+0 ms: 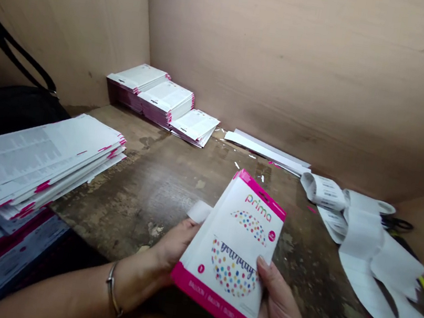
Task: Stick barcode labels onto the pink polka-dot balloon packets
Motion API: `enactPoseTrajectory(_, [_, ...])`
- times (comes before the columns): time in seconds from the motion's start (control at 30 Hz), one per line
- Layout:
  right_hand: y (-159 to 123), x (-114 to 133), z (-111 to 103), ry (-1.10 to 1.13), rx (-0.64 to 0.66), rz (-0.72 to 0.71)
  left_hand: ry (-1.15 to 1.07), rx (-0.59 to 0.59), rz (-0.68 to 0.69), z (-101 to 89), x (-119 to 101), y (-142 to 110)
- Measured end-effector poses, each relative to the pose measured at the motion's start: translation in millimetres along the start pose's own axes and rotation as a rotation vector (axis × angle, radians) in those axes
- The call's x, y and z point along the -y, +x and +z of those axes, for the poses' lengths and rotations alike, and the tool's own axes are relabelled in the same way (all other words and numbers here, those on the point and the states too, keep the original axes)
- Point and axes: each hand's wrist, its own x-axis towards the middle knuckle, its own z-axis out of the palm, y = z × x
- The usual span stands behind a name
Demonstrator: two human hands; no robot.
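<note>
Both hands hold a stack of white and pink "prima" balloon packs over the worn wooden table. My left hand grips the stack's left edge from beneath, and a small white sticker sits at its fingertips. A thin bracelet circles that wrist. My right hand supports the lower right corner, thumb pressed on the printed front. The top pack shows a dotted balloon design.
A big pile of the same packs, face down, lies at the left. Smaller piles stand in the far corner. White label strips curl at the right beside scissors. A black bag sits at left.
</note>
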Motion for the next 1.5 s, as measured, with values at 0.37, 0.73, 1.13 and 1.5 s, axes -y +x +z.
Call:
enactPoseTrajectory(0.37, [20,-8,-2,-0.100,-0.040,-0.006,0.720,-0.331,0.299,-45.2,-24,20])
enactPoseTrajectory(0.73, [25,-10,-2,-0.162,-0.053,-0.032,1.574,-0.300,0.780,-23.1,-23,22])
enactPoseTrajectory(1.13, [11,11,-17,-1.076,-0.118,-0.284,2.171,-0.048,0.762,-19.5,-12,32])
enactPoseTrajectory(1.5, [4,-14,-11,-2.107,0.204,-0.801,1.791,-0.155,0.718,-20.5,-25,31])
